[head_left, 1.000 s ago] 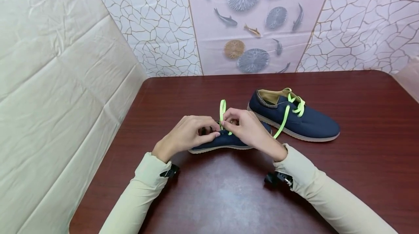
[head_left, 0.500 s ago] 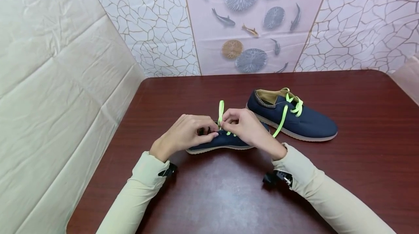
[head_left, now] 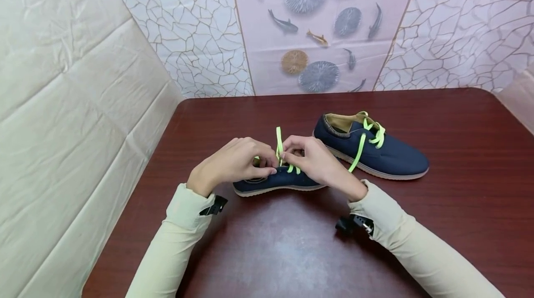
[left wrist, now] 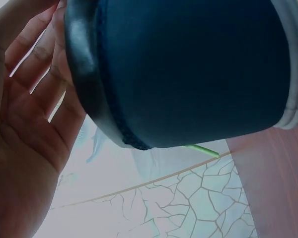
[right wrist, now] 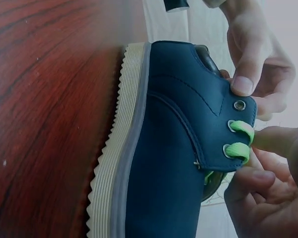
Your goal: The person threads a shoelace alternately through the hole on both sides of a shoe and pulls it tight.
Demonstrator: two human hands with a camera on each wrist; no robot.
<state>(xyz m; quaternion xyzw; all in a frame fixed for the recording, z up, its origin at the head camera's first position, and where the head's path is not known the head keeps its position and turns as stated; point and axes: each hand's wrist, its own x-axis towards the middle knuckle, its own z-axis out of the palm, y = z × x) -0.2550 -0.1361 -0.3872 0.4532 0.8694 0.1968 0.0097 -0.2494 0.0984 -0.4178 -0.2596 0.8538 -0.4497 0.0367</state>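
A navy shoe with a pale ridged sole stands on the table under both hands. My left hand grips its eyelet flap, thumb beside a bare metal eyelet and fingers behind the edge. My right hand pinches a neon green shoelace between thumb and forefinger; one part of it sticks up above the fingertips. Lower down, the lace runs through two eyelets in the right wrist view. The shoe's heel fills much of the left wrist view, with the left palm beside its dark collar.
A second navy shoe, its green lace hanging down one side, stands behind and to the right, close to my right hand. The dark red table meets a patterned backdrop at the back and a pale cloth wall on the left.
My left hand has shifted slightly up and left, showing more of the shoe's heel end. The upright loop of lace now looks narrower. The right hand keeps its pinch.
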